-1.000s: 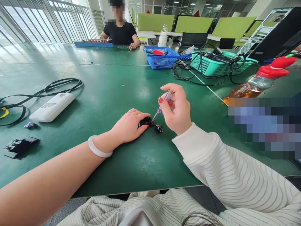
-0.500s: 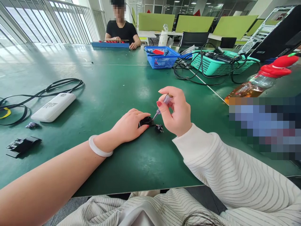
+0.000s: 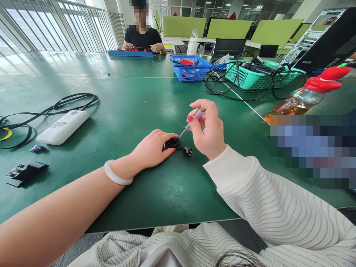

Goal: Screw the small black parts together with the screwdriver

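Note:
My left hand (image 3: 151, 148) is closed on a small black plastic part (image 3: 174, 144), pressing it to the green table between thumb and fingers. In my right hand (image 3: 208, 128) is a screwdriver (image 3: 198, 114) with a clear purplish handle, held at a slant. Its tip meets the upper right edge of the black part, though the exact contact point is too small to make out. Just right of that part lies a small black piece with metal prongs (image 3: 188, 151). My left fingers hide some of the black part.
To the left lie a white power bank (image 3: 63, 127) with a black cable, a small wrapped item (image 3: 37, 148) and a black plastic piece (image 3: 26, 173). Blue (image 3: 191, 70) and teal (image 3: 263, 79) baskets, a tilted bottle (image 3: 303, 96) and a person (image 3: 143, 39) are farther off.
The screwdriver and my right hand have shifted slightly up; the tip has moved a little left and up along the black part. Across the table, the person's hands have moved apart.

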A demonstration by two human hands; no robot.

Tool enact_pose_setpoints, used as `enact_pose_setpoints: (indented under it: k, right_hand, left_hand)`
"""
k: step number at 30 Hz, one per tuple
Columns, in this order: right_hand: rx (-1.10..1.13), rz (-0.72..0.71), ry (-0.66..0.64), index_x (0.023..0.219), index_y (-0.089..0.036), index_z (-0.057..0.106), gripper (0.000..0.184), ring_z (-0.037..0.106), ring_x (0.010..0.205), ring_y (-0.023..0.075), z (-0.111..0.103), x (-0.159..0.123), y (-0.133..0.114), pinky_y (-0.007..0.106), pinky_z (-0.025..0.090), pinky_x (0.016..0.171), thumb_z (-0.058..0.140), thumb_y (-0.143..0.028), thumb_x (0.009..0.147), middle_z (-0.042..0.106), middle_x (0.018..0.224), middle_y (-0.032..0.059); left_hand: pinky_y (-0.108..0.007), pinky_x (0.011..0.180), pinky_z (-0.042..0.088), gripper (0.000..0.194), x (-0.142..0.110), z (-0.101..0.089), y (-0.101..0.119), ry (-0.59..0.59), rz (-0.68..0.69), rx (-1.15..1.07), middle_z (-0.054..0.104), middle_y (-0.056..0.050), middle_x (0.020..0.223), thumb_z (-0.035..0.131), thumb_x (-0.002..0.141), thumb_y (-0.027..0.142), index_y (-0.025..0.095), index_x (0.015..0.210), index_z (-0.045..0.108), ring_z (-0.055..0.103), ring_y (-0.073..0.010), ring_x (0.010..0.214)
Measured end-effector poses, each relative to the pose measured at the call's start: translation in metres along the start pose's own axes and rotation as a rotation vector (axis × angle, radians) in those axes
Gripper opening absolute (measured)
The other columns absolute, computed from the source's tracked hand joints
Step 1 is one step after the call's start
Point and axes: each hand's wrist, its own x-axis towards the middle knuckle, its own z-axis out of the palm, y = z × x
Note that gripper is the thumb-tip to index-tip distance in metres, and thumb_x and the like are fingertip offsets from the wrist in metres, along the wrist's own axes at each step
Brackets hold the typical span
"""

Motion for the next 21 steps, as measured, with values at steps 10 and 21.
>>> enact_pose_setpoints:
  k: [10, 21]
  right_hand:
    - [-0.058, -0.151, -0.173, 0.119, -0.026, 0.047, 0.018, 0.065, 0.07, 0.0115, 0.0, 0.003, -0.005, 0.024, 0.054, 0.066, 0.046, -0.02, 0.102, 0.068, 0.088, -0.0022]
    - [-0.093, -0.227, -0.015, 0.122, -0.028, 0.048, 0.021, 0.067, 0.071, 0.0143, -0.002, -0.001, -0.018, 0.029, 0.057, 0.064, 0.042, -0.02, 0.104, 0.068, 0.094, 0.0014]
  left_hand:
    - [-0.048, 0.107, 0.051, 0.045, 0.0, 0.0, 0.0, -0.002, -0.005, -0.017, 0.074, -0.008, 0.115, 0.06, 0.092, 0.038, 0.023, 0.134, 0.065, 0.063, -0.0306, 0.116]
    - [-0.05, 0.107, 0.05, 0.045, 0.0, 0.001, -0.001, -0.001, -0.003, 0.014, 0.075, -0.01, 0.117, 0.064, 0.093, 0.04, 0.021, 0.134, 0.065, 0.063, -0.0318, 0.116]
